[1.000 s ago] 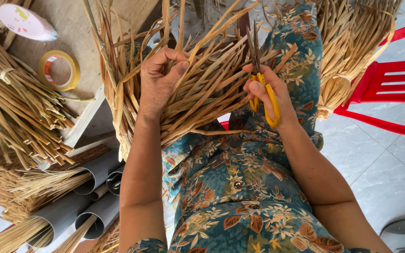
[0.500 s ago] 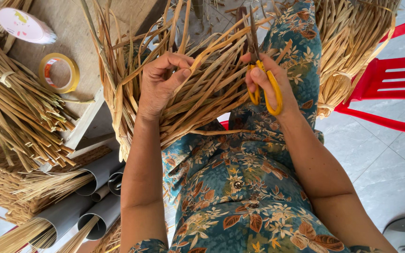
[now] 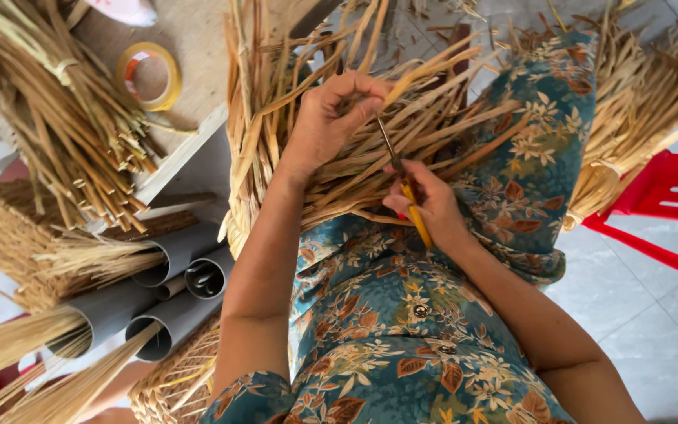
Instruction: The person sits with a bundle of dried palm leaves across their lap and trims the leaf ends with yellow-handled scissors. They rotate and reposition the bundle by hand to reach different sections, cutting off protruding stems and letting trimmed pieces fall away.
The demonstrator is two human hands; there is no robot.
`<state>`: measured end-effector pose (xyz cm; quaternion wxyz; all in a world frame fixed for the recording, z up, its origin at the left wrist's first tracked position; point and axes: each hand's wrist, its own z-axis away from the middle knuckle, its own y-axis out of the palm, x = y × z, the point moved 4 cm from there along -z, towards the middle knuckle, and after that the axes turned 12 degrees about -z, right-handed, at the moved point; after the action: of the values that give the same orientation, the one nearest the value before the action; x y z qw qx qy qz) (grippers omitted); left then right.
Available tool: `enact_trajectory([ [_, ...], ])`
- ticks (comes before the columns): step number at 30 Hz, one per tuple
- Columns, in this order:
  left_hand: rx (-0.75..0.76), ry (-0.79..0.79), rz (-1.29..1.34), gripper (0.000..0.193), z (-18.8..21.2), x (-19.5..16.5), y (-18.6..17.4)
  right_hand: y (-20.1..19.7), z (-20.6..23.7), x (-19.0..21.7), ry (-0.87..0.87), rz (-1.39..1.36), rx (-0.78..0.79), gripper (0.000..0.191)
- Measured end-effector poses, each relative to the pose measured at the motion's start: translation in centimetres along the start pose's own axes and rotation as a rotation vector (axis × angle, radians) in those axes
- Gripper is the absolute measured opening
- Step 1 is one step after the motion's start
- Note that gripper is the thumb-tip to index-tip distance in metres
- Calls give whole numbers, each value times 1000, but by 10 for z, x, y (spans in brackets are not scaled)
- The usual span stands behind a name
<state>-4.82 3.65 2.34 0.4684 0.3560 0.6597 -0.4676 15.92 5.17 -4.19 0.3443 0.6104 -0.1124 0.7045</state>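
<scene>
Dried straw strands [image 3: 370,149] pinched taut in our left hand [image 3: 327,118]; right hand [image 3: 425,208] grasps yellow-handled scissors [image 3: 403,182]. We judge: snip close, blades clear of fingertips.

A tape roll [image 3: 149,76] lies on the counter [image 3: 198,31] at upper left, beside a tied reed bundle [image 3: 64,118]. Grey pipes [image 3: 170,275] stuffed with straw sit at lower left. A red chair [image 3: 668,212] stands at right on the tiled floor [image 3: 637,322].
</scene>
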Motion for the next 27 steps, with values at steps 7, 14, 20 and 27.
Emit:
enact_trajectory([
  [7, -518, 116, -503, 65, 121, -40, -87, 5, -26, -17, 89, -35, 58, 42],
  [14, -120, -436, 170, 126, 178, 47, -80, -16, -20, -24, 115, -201, -27, 41],
  [20, -215, -750, 96, 54, 207, 78, -112, -35, 17, 7, -123, -220, -44, 49],
  [27, -415, -496, -72, 63, 173, -18, -165, 16, 73, 67, -296, -74, 182, 109],
])
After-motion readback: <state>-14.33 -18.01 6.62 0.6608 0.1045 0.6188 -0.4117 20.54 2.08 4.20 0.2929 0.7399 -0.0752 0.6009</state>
